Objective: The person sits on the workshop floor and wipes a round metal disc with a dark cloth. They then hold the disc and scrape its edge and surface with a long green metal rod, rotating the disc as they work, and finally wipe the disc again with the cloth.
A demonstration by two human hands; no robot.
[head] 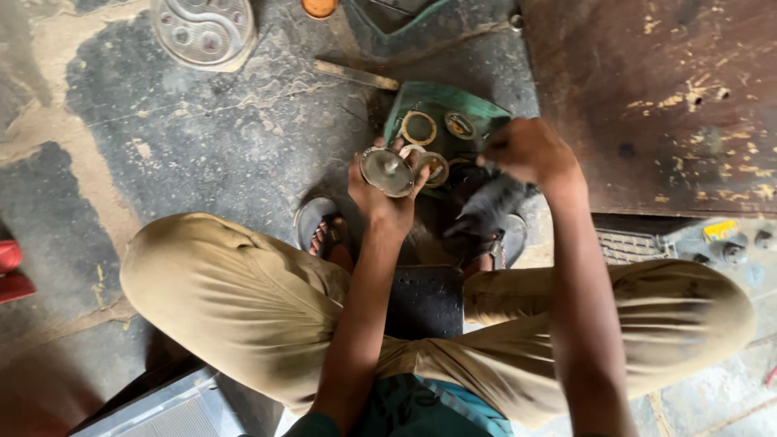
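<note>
My left hand point(380, 194) grips a small round metal part point(388, 171) with a raised centre, held face up between my knees. My right hand point(526, 150) hovers over a green tray point(481, 109) on the floor, fingers curled; whether it pinches something is hidden. The tray holds several round rings and seals, among them a brass-coloured ring point(419, 128) and a smaller ring point(460, 125). A dark grey rag point(490, 206) lies under my right wrist. I squat on a low black stool point(425, 301), my sandalled feet either side of the tray.
A round metal cover point(204, 31) lies on the stained concrete floor at the upper left. A rusty metal sheet point(664, 97) fills the upper right. A flat metal bar point(356, 75) lies above the tray. Small metal parts point(732, 243) sit at the right.
</note>
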